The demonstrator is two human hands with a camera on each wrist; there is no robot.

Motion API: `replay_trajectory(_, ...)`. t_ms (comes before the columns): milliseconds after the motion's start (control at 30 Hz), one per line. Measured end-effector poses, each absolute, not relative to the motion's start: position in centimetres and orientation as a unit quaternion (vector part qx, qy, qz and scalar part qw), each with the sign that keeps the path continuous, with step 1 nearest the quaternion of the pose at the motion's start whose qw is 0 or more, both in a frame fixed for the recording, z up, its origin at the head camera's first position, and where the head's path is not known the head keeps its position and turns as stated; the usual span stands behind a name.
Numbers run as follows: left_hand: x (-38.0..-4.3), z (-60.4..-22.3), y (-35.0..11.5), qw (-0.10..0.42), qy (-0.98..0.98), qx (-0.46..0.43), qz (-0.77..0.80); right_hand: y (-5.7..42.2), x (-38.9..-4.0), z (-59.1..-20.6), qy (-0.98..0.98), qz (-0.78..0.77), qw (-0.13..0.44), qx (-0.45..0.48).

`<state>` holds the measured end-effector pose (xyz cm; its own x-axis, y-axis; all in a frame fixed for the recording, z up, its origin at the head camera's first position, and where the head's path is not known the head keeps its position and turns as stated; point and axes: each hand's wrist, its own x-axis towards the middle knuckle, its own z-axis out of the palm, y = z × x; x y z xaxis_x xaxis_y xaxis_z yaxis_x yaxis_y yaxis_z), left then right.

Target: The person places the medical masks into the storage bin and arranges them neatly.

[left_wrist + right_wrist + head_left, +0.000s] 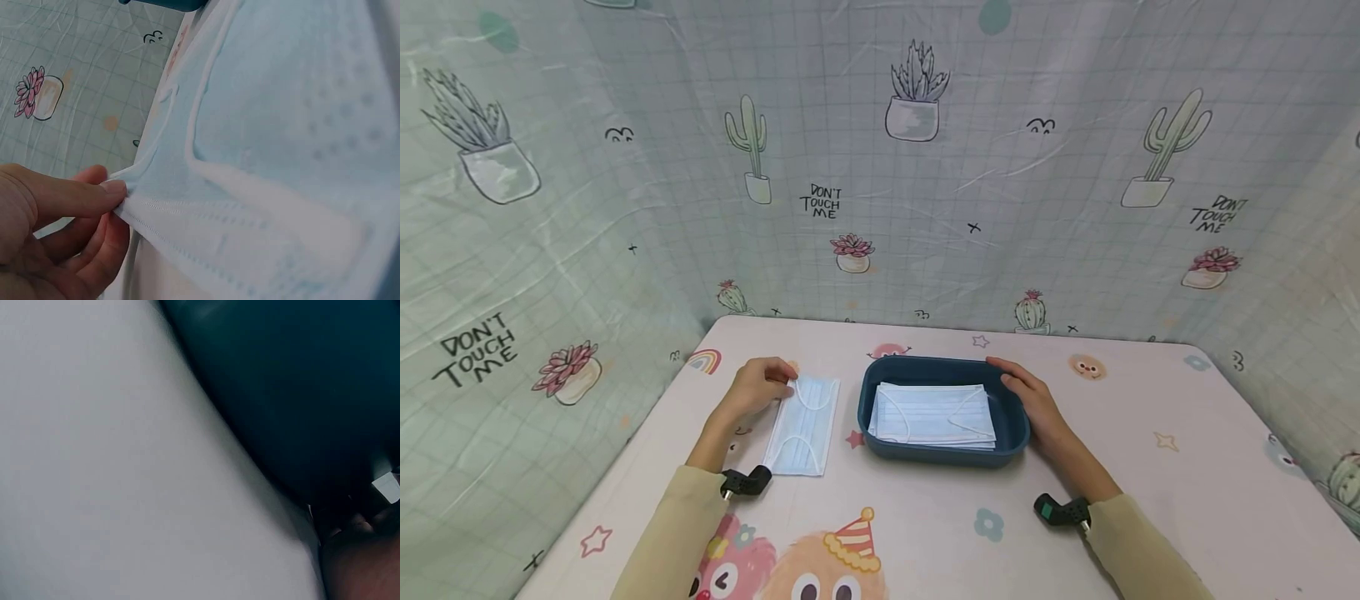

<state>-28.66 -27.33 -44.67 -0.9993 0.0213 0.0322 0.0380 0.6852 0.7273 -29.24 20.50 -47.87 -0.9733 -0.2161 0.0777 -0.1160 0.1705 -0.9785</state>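
Observation:
A light blue face mask (806, 425) with white ear loops hangs from my left hand (762, 385), which pinches its corner between thumb and fingers. In the left wrist view the mask (269, 94) fills most of the picture, and the left hand (56, 219) grips its edge. My right hand (1033, 400) holds the right end of a dark blue plastic box (943, 454), its fingers at the rim. Inside that box lies a stack of face masks (932, 414). The right wrist view shows the box's wall (281, 394), with the fingers there mostly dark and hidden.
The box stands on a table covered with a pale pink cartoon-print cloth (940, 533). A patterned curtain (880, 192) rises behind the table and along both sides. Each wrist wears a black camera, such as the left wrist camera (747, 481).

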Motion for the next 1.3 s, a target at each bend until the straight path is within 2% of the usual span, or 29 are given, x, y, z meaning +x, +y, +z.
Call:
replay_trajectory(367,-28.56,-44.47,-27.01,-0.039,-0.9,-0.011,-0.434,20.56,-29.16,-47.85,0.762,-0.638,0.044,-0.103)
replay_trajectory(667,-28.52,-44.41,-27.0,-0.01,-0.908,0.009,-0.418,20.52,-29.16,-47.79,0.761,-0.638,0.042,-0.109)
replay_trajectory(933,-28.58,-44.45,-27.03,-0.057,-0.9,-0.012,-0.432,20.46,-29.01,-47.77,0.756,-0.644,0.045,-0.11)
replay_trajectory(1300,-28.51,-44.54,-27.16,-0.013,-0.903,0.004,-0.429,20.49,-29.11,-47.78,0.754,-0.646,0.047,-0.11)
